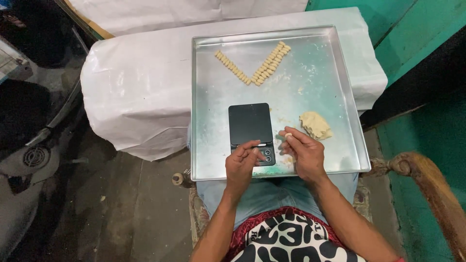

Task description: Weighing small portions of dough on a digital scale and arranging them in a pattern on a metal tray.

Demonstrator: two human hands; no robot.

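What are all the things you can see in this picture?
tray: one, shiny silver, resting on the person's lap and a covered surface
dough pieces: many, pale beige, lined up in a V at the tray's far end
dough lump: one, beige, right part of the tray
scale: one, black, near middle of the tray
white cover: one, draped under the tray
chair arm: one, brown wood, at right
left hand: one, fingers over the scale's near end
right hand: one, grip pinching a small dough bit
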